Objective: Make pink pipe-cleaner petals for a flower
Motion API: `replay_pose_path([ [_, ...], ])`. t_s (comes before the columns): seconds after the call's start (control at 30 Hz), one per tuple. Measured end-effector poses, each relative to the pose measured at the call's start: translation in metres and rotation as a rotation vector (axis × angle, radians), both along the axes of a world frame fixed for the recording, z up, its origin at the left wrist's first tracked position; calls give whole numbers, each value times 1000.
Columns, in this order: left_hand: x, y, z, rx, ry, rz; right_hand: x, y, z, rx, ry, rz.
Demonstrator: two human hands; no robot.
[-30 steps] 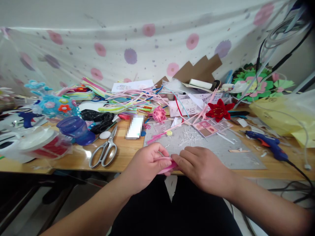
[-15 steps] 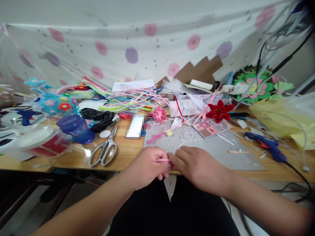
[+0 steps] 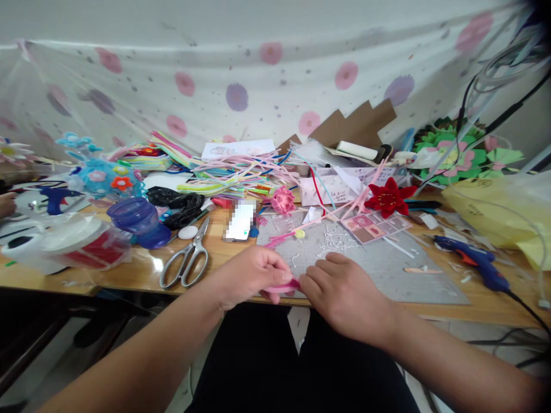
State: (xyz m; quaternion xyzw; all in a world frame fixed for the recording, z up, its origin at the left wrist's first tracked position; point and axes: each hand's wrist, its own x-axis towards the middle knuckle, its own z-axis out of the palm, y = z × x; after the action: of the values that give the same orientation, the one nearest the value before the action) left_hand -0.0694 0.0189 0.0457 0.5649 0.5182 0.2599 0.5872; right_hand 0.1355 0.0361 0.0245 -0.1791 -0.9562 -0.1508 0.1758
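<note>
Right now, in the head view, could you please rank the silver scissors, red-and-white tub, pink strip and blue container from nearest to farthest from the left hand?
1. Pink strip: held in the left hand.
2. Silver scissors: left of that hand.
3. Blue container: beyond the scissors, farther left.
4. Red-and-white tub: farthest left.

Both forearms [image 3: 159,344] are slanting inward. Left hand [image 3: 264,272] is pinching; right hand [image 3: 340,289] is holding close beside it, knuckles up.

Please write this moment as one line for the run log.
left hand: holds pink piece | right hand: at piece's right end | nearby: gray mat, scissors
</note>
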Motion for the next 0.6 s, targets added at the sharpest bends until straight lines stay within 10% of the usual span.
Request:
replay_pose_path([
  [0.13,-9,-10,-1,126,-47,303,1,-2,-11,-3,156,-91],
  [0.6,22,-16,-35,318,-403,731,-26,-15,-47,-64,391,-282],
])
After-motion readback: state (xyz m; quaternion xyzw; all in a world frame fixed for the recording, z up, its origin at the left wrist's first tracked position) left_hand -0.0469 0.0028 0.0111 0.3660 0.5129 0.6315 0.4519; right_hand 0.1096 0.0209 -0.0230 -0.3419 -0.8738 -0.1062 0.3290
